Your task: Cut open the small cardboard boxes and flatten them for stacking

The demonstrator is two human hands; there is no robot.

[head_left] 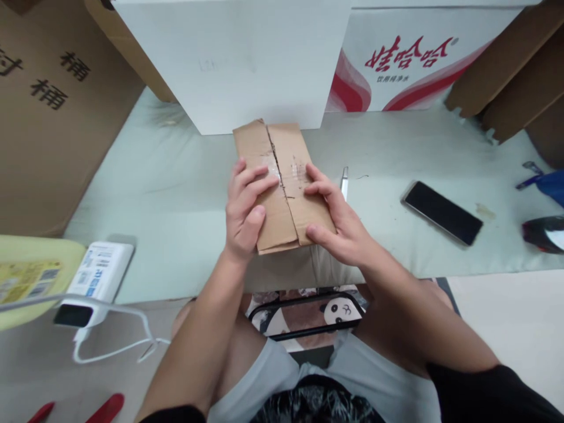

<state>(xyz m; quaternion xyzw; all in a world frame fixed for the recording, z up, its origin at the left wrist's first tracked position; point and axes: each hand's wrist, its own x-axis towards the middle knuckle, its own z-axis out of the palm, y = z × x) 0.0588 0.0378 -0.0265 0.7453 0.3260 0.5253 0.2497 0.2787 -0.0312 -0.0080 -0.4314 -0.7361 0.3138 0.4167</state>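
A small brown cardboard box (275, 205) lies in front of me, its top flaps meeting along a ragged, cut seam with torn tape. My left hand (247, 205) grips the box's left side, fingers curled over the top. On the right side, my right hand (335, 220) holds the edge with its fingers and thumb resting on the flap. A slim silver-and-white cutter (344, 182) lies just beyond my right hand, partly hidden by it. Whatever is inside the box cannot be seen.
A black phone (443, 211) lies to the right on the pale green cloth (176, 217). White cartons (247, 64) stand behind, with a large brown carton (57, 135) at left. A white power bank (101, 273) with a cable sits near the left front edge.
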